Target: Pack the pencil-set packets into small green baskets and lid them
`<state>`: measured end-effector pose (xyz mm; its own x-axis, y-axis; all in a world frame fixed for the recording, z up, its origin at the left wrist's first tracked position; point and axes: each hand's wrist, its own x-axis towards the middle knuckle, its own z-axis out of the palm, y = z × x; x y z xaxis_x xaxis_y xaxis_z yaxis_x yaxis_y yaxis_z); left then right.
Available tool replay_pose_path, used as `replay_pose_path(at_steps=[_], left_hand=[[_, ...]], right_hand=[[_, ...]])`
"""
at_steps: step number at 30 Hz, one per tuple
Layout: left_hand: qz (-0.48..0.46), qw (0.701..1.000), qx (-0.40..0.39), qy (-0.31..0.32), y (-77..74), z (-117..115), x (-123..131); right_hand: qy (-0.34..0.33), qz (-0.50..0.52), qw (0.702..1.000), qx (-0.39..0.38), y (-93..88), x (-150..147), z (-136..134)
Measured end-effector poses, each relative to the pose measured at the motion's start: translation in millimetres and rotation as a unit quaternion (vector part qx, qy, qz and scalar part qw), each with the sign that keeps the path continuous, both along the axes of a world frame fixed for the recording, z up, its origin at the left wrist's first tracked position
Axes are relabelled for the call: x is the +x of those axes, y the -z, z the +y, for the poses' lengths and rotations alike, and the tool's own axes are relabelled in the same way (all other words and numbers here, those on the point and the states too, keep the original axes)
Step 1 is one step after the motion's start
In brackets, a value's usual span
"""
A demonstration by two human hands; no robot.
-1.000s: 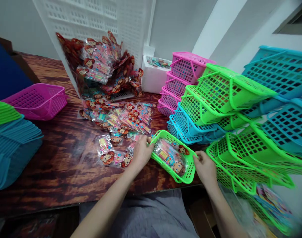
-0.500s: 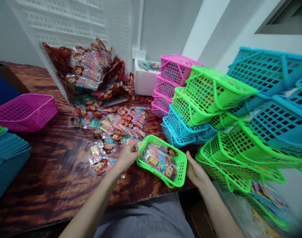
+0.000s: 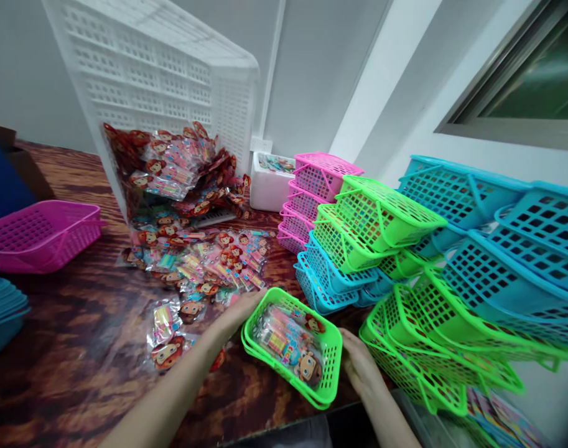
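Observation:
Between my hands is a small green plastic basket (image 3: 331, 354) with a lattice wall, tilted toward me. Clear packets (image 3: 290, 345) printed with cartoon faces lie inside it, with pastel sticks showing through. My left hand (image 3: 246, 306) grips the far left end, its fingers mostly hidden behind the wall. At the right end, my right hand (image 3: 358, 363) holds the basket, fingers curled against its outer side. Just left of my left forearm lie a few loose packets (image 3: 166, 322), and a larger heap of the same packets (image 3: 218, 261) spreads beyond the basket.
A white crate (image 3: 148, 81) on its side spills packets onto the wood-patterned table (image 3: 73, 323). Stacked pink baskets (image 3: 311, 199), green baskets (image 3: 381, 214) and blue baskets (image 3: 489, 267) crowd the right. A magenta basket (image 3: 45, 236) and nested blue baskets (image 3: 4, 311) stand left. Behind is a white foam box (image 3: 269, 186).
The view has tilted upward, so things sit lower in the picture. My left hand has shifted from the near left rim to behind the basket's far left end. The right hand stays at its end.

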<state>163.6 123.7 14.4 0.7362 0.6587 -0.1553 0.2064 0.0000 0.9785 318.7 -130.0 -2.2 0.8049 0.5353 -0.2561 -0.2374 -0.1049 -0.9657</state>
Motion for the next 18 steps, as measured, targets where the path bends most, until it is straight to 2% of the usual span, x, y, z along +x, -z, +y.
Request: replay_pose_path(at_steps=[3,7,11,15,18], left_hand=[[-0.011,0.998,-0.026,0.047,1.5,1.4,-4.0],[-0.009,0.998,0.004,0.060,1.5,10.5,-5.4],[0.011,0.995,0.073,0.060,-5.1,14.7,0.0],[0.063,0.983,0.165,0.044,-19.3,8.5,0.7],[0.109,0.963,0.245,0.020,-33.4,-1.5,-2.5]], right_hand=[[0.023,-0.087,0.995,-0.035,-8.3,1.8,1.0],[0.035,-0.137,0.988,-0.062,-14.0,2.7,2.1],[0.026,-0.207,0.974,-0.088,-23.4,4.7,-1.3],[-0.024,-0.299,0.945,-0.131,-27.9,8.8,-6.5],[-0.045,-0.269,0.952,-0.137,-24.4,8.0,-10.3]])
